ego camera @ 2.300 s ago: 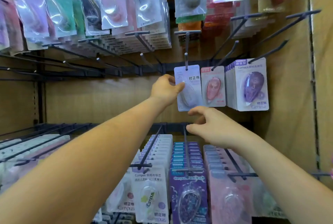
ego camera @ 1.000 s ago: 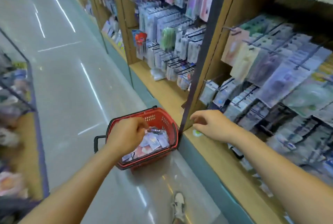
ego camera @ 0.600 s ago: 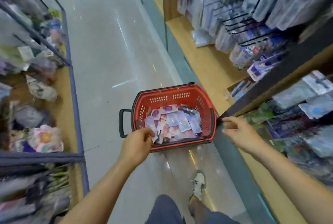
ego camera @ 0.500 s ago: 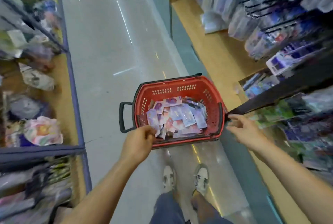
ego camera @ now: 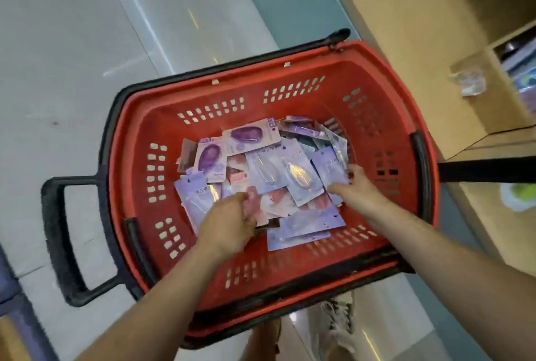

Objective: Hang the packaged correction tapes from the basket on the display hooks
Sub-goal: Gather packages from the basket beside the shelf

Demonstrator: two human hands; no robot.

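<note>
A red basket (ego camera: pixel 290 82) stands on the floor right below me. Several packaged correction tapes (ego camera: pixel 261 163), lavender, purple and pink, lie piled in its bottom. My left hand (ego camera: pixel 229 224) is down in the near side of the pile, its fingers curled round a pink package (ego camera: pixel 256 205). My right hand (ego camera: pixel 355 191) is at the pile's right side and pinches the lower edge of a lavender package (ego camera: pixel 330 167). No display hooks are in view.
The basket's black pull handle (ego camera: pixel 58 233) sticks out to the left over the grey floor (ego camera: pixel 72 41). The wooden shelf base (ego camera: pixel 406 27) runs along the right, close to the basket. My shoe (ego camera: pixel 339 320) is just behind the basket.
I have turned from the hooks and bent down over the basket. Both hands, which were at its near rim half a second ago, have gone into the pile and taken hold of packages.
</note>
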